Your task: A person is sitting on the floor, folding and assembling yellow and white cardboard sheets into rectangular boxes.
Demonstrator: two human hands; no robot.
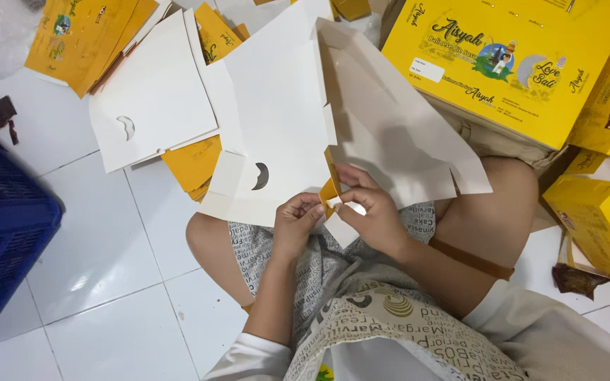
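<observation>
- White cardboard box blank (277,106), unfolded and yellow on its other face, lies over the seated person's lap, above the white floor tiles (100,240).
- Left hand (296,224) pinches the blank's lower edge, fingers closed on a small flap.
- Right hand (370,212) grips the same corner, thumb and fingers clamped on the yellow fold.
- Finished yellow boxes (510,63) sit to the right; a blue crate (1,226) stands at left.

one head-worn view looks steeply down, close over the left hand (296,224) and right hand (370,212), facing the floor (107,240) beyond and left of them.
</observation>
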